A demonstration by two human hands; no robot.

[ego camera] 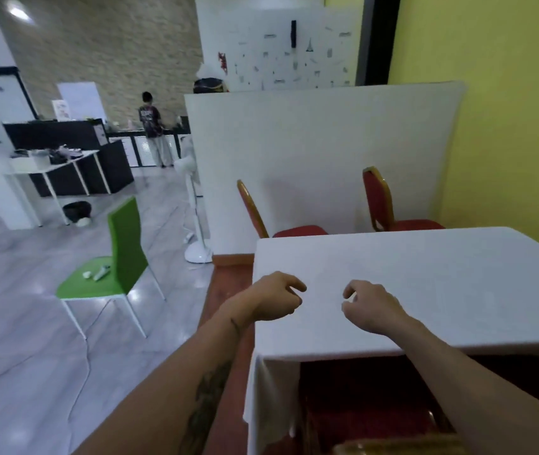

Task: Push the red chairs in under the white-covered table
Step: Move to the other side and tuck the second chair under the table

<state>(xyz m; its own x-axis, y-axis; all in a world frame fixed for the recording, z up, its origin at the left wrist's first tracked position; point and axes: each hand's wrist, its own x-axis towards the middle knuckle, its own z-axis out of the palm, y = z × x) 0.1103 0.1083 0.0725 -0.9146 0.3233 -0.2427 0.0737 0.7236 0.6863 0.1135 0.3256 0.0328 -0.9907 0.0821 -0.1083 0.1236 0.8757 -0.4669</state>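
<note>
The white-covered table [442,290] fills the right half of the view. Two red chairs with gold frames stand at its far side: one at the left [297,230], one at the right [379,201], their seats partly tucked behind the table edge. A third red chair [376,418] sits below me at the near side, its gold top rail at the bottom edge. My left hand [274,298] and my right hand [373,308] hover over the near part of the tabletop, fingers loosely curled and apart, holding nothing.
A green chair [120,257] with small items on its seat stands on the grey floor to the left. A white standing fan [196,205] is beside a white partition [327,142]. A yellow wall [507,110] bounds the right. A person stands at a far counter.
</note>
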